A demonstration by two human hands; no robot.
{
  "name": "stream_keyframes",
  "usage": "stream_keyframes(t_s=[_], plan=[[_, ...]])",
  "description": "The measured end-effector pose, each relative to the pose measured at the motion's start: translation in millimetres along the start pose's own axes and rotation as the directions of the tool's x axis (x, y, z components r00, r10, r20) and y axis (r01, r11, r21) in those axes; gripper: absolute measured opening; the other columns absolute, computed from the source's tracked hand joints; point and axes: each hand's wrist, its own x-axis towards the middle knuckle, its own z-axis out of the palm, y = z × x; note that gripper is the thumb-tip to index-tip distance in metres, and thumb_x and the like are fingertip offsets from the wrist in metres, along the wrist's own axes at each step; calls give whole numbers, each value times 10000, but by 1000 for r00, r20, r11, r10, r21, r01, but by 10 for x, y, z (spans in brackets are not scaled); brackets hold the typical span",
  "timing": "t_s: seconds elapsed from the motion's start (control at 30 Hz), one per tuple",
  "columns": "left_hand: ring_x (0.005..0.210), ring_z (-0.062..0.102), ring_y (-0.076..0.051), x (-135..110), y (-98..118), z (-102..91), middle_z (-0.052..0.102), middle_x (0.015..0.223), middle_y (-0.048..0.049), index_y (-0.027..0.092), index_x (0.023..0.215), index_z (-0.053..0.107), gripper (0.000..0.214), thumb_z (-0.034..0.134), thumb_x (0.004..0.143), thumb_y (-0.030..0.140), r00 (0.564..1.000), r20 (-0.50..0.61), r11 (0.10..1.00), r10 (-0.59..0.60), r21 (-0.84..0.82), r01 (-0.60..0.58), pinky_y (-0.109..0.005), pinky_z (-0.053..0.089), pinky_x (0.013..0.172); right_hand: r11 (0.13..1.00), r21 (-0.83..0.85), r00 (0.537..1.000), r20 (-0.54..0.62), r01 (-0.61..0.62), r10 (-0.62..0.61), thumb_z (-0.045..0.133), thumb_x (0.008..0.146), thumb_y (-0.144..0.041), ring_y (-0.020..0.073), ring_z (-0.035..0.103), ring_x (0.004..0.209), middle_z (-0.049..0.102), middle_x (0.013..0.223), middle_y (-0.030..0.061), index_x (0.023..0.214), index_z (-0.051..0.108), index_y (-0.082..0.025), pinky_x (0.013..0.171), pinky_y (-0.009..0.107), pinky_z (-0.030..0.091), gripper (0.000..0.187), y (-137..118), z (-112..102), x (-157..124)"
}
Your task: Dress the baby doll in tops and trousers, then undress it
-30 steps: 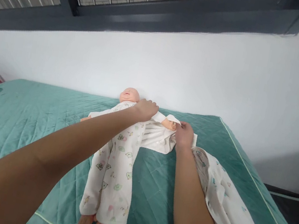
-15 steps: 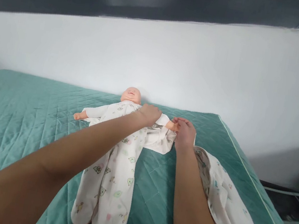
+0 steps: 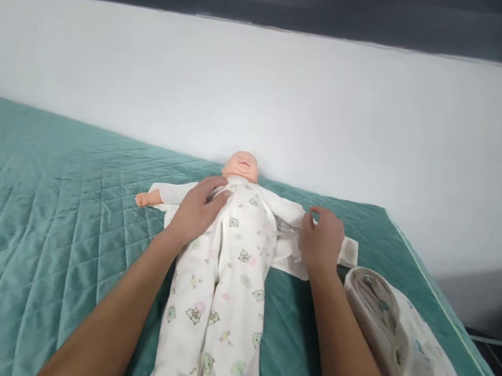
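A baby doll (image 3: pixel 242 166) lies on its back on a teal quilted bed (image 3: pixel 38 191), dressed in a white printed romper (image 3: pixel 225 286). My left hand (image 3: pixel 196 211) lies flat and open on the doll's chest, on its left side in view. My right hand (image 3: pixel 321 241) rests with curled fingers on the doll's outstretched sleeve and the white garment flap (image 3: pixel 346 252) spread beside it; whether it grips the cloth is hidden. The doll's other arm (image 3: pixel 150 197) sticks out bare-handed to the left.
A folded white printed cloth (image 3: pixel 410 356) lies along the bed's right edge, by my right forearm. A white wall (image 3: pixel 266 94) runs right behind the doll's head, under a dark window frame. The floor drops off at the right.
My left hand moved from the doll's far shoulder back to its chest. My right hand shifted onto the sleeve and flap. The view turned left and lower, centring the doll.
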Motion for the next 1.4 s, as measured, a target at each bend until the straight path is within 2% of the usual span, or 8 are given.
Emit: stream_keyframes(t_s=[0.13, 0.33, 0.43, 0.63, 0.9, 1.03, 1.23, 1.4], plan=[[1314, 559, -207, 13, -106, -12, 620, 1399, -62, 237, 1283, 617, 382, 528, 962, 424, 996, 25, 992, -85, -93, 87, -359, 396, 1171, 985, 103, 991, 10, 135, -137, 450, 933, -335, 292, 573, 1179, 694, 1193, 140, 1108, 645, -194, 1090, 509, 384, 298, -205, 80, -131], [1419, 462, -223, 78, -140, -13, 511, 1516, -80, 233, 1292, 585, 432, 614, 912, 437, 985, 85, 975, -149, -156, 161, -373, 337, 1220, 882, 471, 988, 141, -15, -58, 544, 944, -454, 253, 516, 1351, 630, 1384, 69, 1196, 634, -270, 1205, 542, 301, 325, -540, 119, -330], [1415, 465, -224, 78, -120, -24, 514, 1512, -79, 238, 1273, 579, 423, 653, 890, 402, 981, 95, 968, -171, -167, 185, -380, 351, 1208, 783, 620, 956, 257, -48, -144, 575, 949, -477, 225, 443, 1444, 542, 1505, 38, 1262, 615, -312, 1239, 489, 302, 356, -640, 78, -386], [1377, 501, -224, 62, -76, -24, 498, 1528, -75, 249, 1174, 567, 337, 670, 874, 365, 979, 85, 969, -184, -153, 195, -384, 433, 1131, 739, 667, 901, 374, -95, -222, 609, 940, -508, 212, 327, 1526, 419, 1613, -1, 1387, 550, -364, 1284, 474, 245, 473, -640, 53, -394], [1429, 430, -218, 47, -121, 7, 489, 1517, -39, 259, 1019, 554, 174, 643, 890, 333, 996, 60, 997, -59, -46, 62, -433, 343, 1205, 732, 674, 882, 399, -98, -249, 685, 887, -517, 234, 292, 1543, 378, 1637, -1, 1445, 500, -365, 1291, 473, 220, 608, -566, 73, -346], [1420, 414, -228, 56, -92, 27, 539, 1449, -70, 228, 913, 532, 116, 641, 874, 215, 993, 27, 990, 114, 82, -116, -425, 338, 1203, 726, 680, 854, 431, -96, -290, 743, 850, -481, 240, 238, 1563, 290, 1678, -22, 1479, 444, -399, 1277, 481, 256, 701, -597, 36, -367], [1232, 496, -250, 15, -37, 31, 621, 1291, -66, 219, 801, 508, 187, 622, 825, 73, 885, 90, 826, 457, 326, -460, -417, 442, 1033, 780, 625, 849, 404, 16, -341, 802, 784, -432, 273, 190, 1573, 263, 1684, -13, 1372, 527, -381, 1245, 500, 290, 652, -716, -58, -396], [935, 546, -221, -27, -55, 61, 644, 950, -47, 221, 780, 511, 183, 603, 830, 71, 816, 113, 700, 566, 458, -549, -374, 434, 813, 806, 586, 858, 368, 86, -359, 796, 784, -421, 290, 200, 1566, 225, 1694, 11, 1309, 542, -354, 1238, 519, 268, 587, -750, -105, -394]])
